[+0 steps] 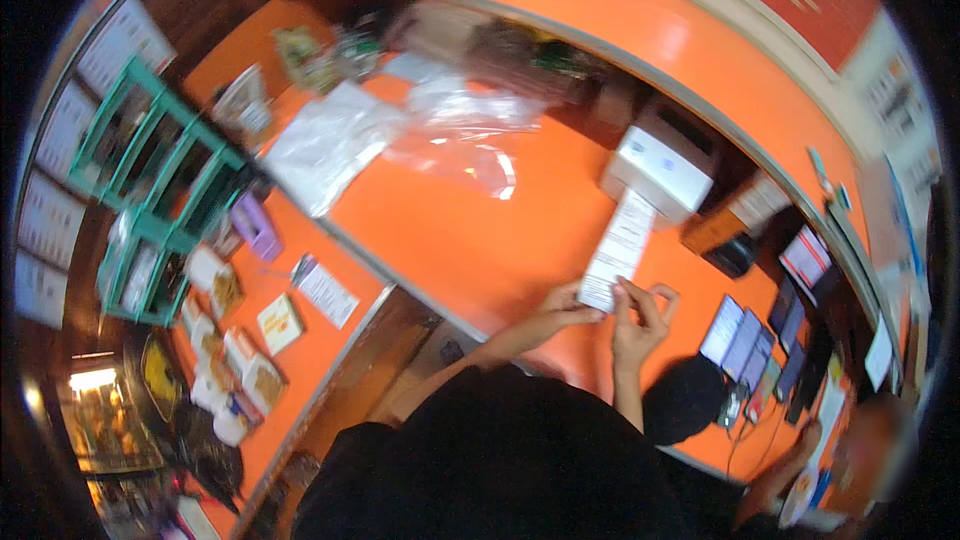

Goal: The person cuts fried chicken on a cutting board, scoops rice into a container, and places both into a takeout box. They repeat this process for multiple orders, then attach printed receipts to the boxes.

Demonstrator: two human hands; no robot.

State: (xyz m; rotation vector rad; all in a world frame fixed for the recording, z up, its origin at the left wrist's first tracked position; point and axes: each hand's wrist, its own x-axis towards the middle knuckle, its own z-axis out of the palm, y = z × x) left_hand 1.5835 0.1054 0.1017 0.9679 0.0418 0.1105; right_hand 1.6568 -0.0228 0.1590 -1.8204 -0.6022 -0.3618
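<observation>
A long white printed paper strip (616, 251) hangs out of the front of a white label printer (660, 169). My left hand (566, 309) pinches the lower left corner of the strip. At its lower right edge, the thumb and a finger of my right hand (640, 316) take hold, with other fingers raised. The strip still joins the printer at its upper end and bears small writing. Both hands are just above the near side of the orange counter (480, 240).
Clear plastic bags (330, 139) lie on the counter's left. Past them stands a green plastic rack (161, 157). Filled paper packets (251, 371) line the left counter. Several phones (739, 341) lie right, beside another person's arm (784, 465). A raised orange shelf (600, 7) overhangs the back.
</observation>
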